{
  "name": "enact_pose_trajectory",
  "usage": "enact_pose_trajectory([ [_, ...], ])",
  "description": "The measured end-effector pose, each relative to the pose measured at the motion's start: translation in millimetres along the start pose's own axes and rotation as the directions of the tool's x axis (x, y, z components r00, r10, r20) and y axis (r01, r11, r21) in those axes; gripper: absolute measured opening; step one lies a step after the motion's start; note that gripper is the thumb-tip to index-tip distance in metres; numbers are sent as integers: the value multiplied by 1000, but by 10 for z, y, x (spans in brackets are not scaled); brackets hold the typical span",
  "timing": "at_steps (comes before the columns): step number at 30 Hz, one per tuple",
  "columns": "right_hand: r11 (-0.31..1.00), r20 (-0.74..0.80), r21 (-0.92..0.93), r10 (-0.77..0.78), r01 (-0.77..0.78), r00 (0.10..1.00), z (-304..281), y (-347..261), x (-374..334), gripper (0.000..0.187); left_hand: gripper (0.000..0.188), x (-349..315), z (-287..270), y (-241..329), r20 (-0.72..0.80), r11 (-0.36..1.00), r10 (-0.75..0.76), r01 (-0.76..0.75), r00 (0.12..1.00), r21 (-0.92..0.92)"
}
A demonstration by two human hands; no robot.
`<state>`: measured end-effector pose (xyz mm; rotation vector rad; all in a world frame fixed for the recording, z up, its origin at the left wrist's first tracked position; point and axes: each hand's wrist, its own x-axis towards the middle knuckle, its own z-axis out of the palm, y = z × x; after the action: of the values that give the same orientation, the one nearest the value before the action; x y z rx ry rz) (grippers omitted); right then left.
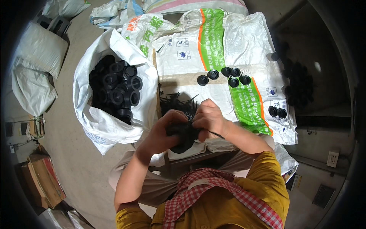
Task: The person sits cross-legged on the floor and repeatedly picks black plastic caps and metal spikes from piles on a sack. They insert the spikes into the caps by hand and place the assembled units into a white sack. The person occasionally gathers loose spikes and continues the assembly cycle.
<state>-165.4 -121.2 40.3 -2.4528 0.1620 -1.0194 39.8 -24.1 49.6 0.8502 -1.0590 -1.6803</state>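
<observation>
Low in front of my body, my left hand [162, 131] is wrapped round a black round plastic part [183, 141]. My right hand [210, 118] is closed against its right side, fingers pinched; what they grip is mostly hidden. A thin black strip juts out below the right fingers. Just beyond both hands lies a heap of thin black plastic pieces [177, 102]. To the left, an open white sack [84, 89] holds many black ring-shaped plastic fittings [116, 86]. Paired black round caps [207, 77] rest on the sheeting ahead, with more caps [236, 77] beside them.
Flattened white woven sacks [248, 42] with green and orange bands cover the work surface. Another cap pair [277, 112] sits near its right edge. Dark parts [299, 82] are piled beyond, in shadow. Full white sacks [42, 49] and cardboard [45, 179] stand at left.
</observation>
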Motion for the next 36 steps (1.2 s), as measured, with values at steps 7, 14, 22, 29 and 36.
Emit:
enact_pose_trajectory([
  [7,-529,597,774,793,-348,120,726,50,-811,39,24,-2,42,31,315,5,315,-333,895,943],
  [14,474,384,-275,852,-836,356,703,470,-1402,87,73,-65,-655,599,-418,-225,611,653,673,723],
  [22,65,-379,-399,896,-915,229,291,2278,-1566,91,68,121,-271,373,-391,-75,306,432,868,899],
  [29,474,-131,-377,823,-796,553,540,2632,-1513,33,59,175,-203,270,-274,-10,98,277,957,961],
  [36,484,38,-271,869,-832,493,689,2003,-1606,10,56,154,-212,74,-169,135,94,156,981,979],
])
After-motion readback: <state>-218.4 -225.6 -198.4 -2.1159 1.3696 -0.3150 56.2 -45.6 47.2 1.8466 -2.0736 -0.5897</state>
